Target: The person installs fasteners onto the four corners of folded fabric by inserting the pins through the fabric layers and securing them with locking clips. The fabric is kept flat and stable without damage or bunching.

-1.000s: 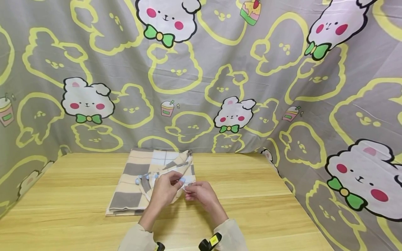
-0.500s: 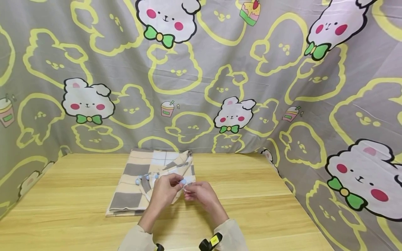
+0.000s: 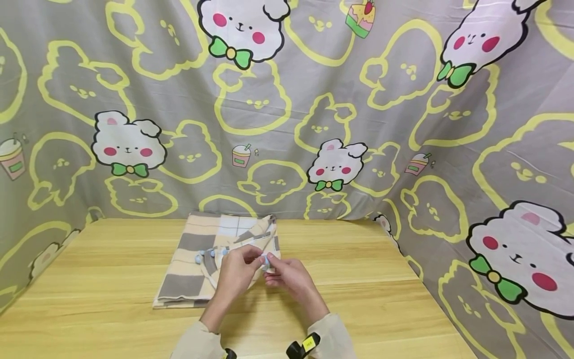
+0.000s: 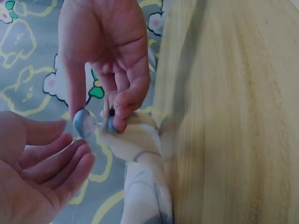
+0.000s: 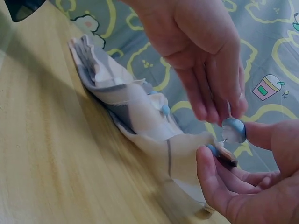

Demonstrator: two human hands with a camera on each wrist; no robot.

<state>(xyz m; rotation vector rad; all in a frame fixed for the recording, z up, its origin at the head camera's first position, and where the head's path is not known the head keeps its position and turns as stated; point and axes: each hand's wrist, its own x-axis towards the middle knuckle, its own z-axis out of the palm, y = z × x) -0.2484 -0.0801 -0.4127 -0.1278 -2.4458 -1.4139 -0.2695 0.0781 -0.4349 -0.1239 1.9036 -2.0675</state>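
Observation:
A folded plaid cloth point(image 3: 179, 288) in beige, grey and white lies on the table, one corner raised at the hands. My right hand point(image 3: 293, 279) pinches a mushroom-shaped blue quilt pin point(image 4: 81, 123) at that corner. In the left wrist view its thumb lies on the round cap, a finger is on the smaller blue base point(image 4: 111, 124), and a thin shaft shows between them. My left hand point(image 3: 236, 269) is beside the cap, thumb and fingers loosely extended; a small gap shows there. Several more blue pins point(image 3: 198, 259) sit along the cloth's folded edge.
The wooden table point(image 3: 358, 299) carries the cloth left of centre. A grey curtain point(image 3: 278, 144) with rabbit prints hangs behind the table and along both sides. Black straps with devices point(image 3: 303, 346) sit at both wrists.
The right thumb has moved up from the cloth edge onto the blue cap. The left fingers, at the cap before, now stand just off it. The cloth lies nearly as before.

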